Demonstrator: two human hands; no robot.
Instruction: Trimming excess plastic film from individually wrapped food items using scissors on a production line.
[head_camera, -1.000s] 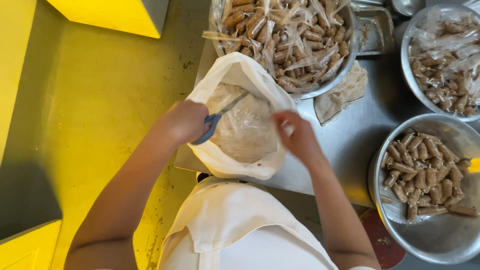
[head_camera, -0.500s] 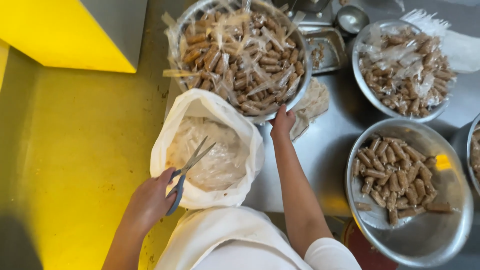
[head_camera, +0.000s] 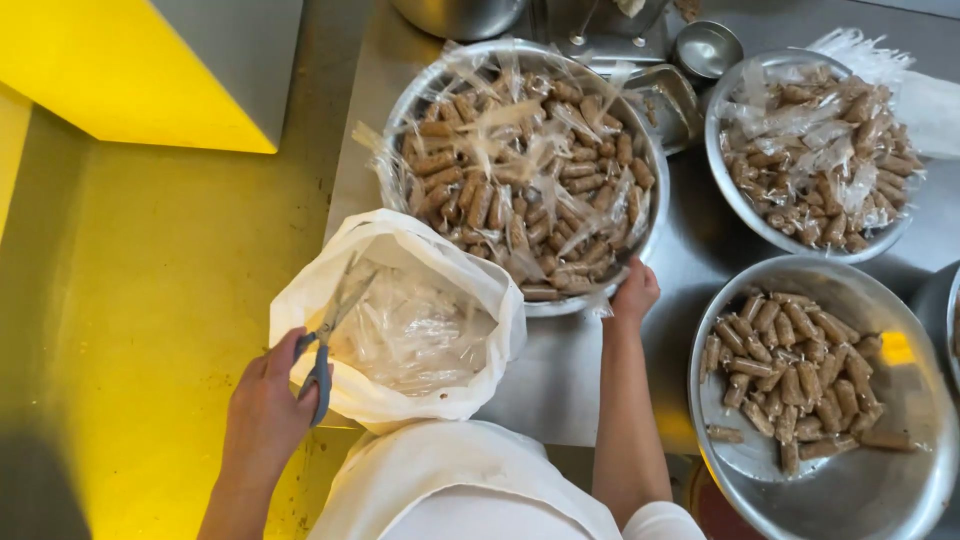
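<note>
My left hand (head_camera: 265, 400) grips blue-handled scissors (head_camera: 325, 340), blades pointing up over the rim of a white plastic bag (head_camera: 420, 410) that holds clear plastic scraps. My right hand (head_camera: 634, 292) rests on the near rim of a large metal bowl (head_camera: 400, 105) heaped with brown sausage-like rolls in clear plastic wrapping. The bag stands at the steel table's near edge, touching that bowl's lower left side.
A second metal bowl (head_camera: 730, 200) of wrapped rolls sits at the upper right. A third bowl (head_camera: 870, 490) with unwrapped brown rolls lies at the lower right. A small steel cup (head_camera: 706, 48) stands behind. Yellow floor (head_camera: 130, 320) and a yellow box (head_camera: 110, 70) lie left.
My right hand left the bag and moved up to the big bowl's near rim. My left hand with the scissors drew down and back to the bag's left edge.
</note>
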